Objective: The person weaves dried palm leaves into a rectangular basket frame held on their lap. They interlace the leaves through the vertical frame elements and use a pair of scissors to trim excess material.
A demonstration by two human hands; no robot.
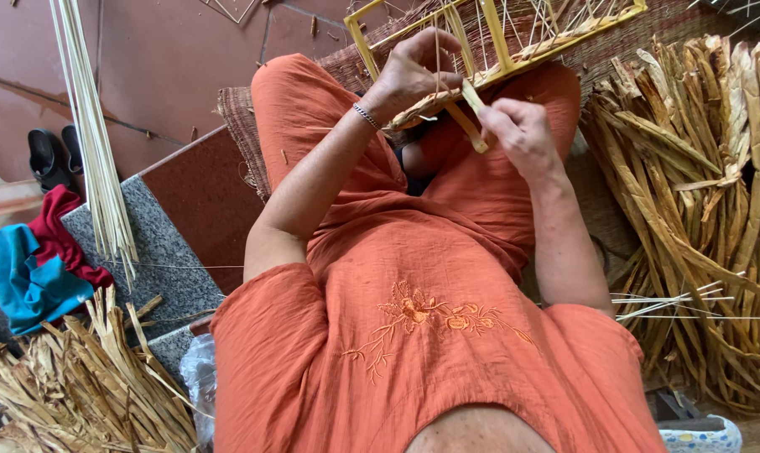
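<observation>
Head view: I'm mid-weave, left hand (409, 71) clamping the yellow frame (489, 42) (half woven), right hand (523, 134) pinching a dried-leaf strip (474, 113); next I'd judge threading it through.

We see our left hand (409, 71) gripping the edge of a yellow frame (497, 42) resting on our orange-clad lap, while our right hand (521, 130) pinches a dried strip (474, 107) at the woven edge. A bundle of dried leaves (699, 193) lies to our right, thin sticks (95, 143) to our left.
</observation>
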